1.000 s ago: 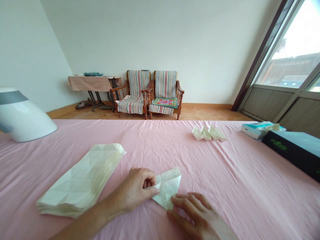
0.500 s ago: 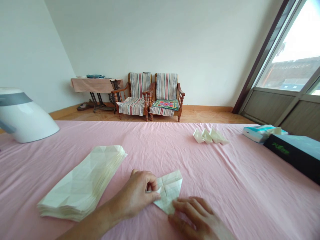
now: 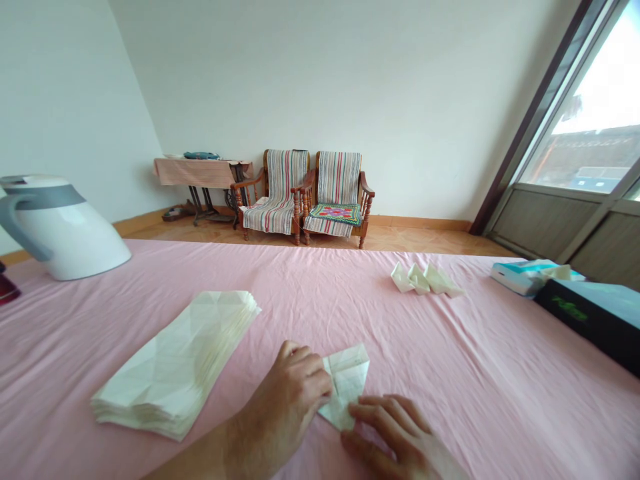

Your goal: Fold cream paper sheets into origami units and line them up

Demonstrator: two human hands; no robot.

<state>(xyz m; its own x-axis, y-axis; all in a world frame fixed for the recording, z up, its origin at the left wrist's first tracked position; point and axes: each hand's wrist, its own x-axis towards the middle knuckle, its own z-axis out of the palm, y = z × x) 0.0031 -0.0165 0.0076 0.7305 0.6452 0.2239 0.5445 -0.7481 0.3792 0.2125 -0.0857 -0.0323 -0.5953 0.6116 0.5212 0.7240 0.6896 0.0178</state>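
A small sheet of folded, off-white paper [image 3: 352,377] lies on the pink cloth, with creases across it and a pointed lower end. My left hand [image 3: 295,393] is closed over its left side, the curled fingers pressing on it and the thumb hidden beneath. At the lower right edge, the thumb and fingertips of my right hand [image 3: 395,430] hold the same paper against the cloth. To the left lies a thick stack of creased paper sheets [image 3: 180,360]. Several folded paper pieces [image 3: 425,279] stand joined in a row farther back on the right.
A white and grey jug [image 3: 75,227] stands at the back left, near a dark red object [image 3: 7,287]. On the right are a blue and white tissue pack [image 3: 520,277] and a black box [image 3: 590,320]. Beyond the pink-covered table [image 3: 310,287] stand two wooden armchairs [image 3: 310,200].
My left hand has turned over, from pinching the paper's left edge to pressing with its knuckles up. The right hand stays on the paper. The whole view has shifted slightly.
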